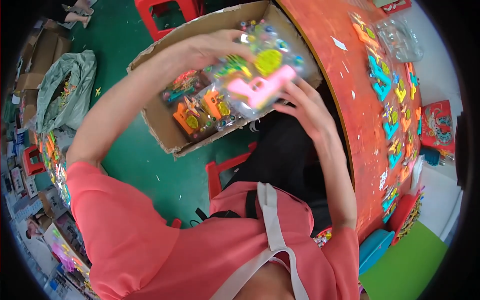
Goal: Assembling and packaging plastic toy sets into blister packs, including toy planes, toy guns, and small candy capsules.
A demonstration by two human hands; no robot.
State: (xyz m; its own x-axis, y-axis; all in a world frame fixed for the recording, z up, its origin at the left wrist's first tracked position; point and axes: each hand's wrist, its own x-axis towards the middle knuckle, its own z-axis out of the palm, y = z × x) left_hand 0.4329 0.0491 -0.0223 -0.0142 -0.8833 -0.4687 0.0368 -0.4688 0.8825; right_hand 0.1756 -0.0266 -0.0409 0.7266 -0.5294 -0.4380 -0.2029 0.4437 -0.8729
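Both of my hands hold up a clear plastic toy pack (257, 75) with a pink toy gun and a yellow-green disc inside. My left hand (212, 47) grips its top left edge from above. Below and to the right, my right hand (305, 107) holds its lower right corner with fingers spread along the edge. The pack hovers over an open cardboard box (165, 132) on the floor. More packs (197, 112) with orange toy guns lie in the box.
A round orange table (360, 115) stands to my right with rows of toy packs (392, 125) in teal, orange and yellow. A red stool (167, 12) is behind the box, a grey-green sack (65, 87) at far left, and the floor is green.
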